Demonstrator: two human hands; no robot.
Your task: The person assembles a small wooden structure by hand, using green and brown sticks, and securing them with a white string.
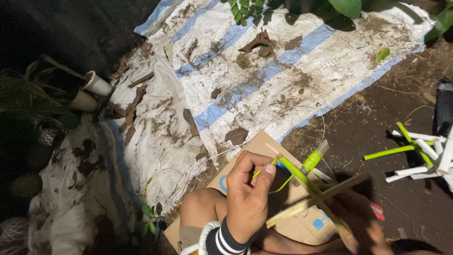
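**Crossed stick frame held at the green-wrapped joint**

A crossed frame of thin sticks (311, 193) is held above a cardboard sheet (255, 146), over the person's knee. The left hand (247, 198) is seen with fingers (264, 175) pinched together on a green wrapped stick near the crossing. The right hand (373, 231) lies low in shadow under the frame; its finger state cannot be told. The frame is judged light, stiff but easily snapped, and slick where wrapped. Hold is best taken beside the crossing, not at the free tips. Loose white and green sticks (420, 153) lie well apart on the soil; a striped tarp (245, 71) is spread beyond.
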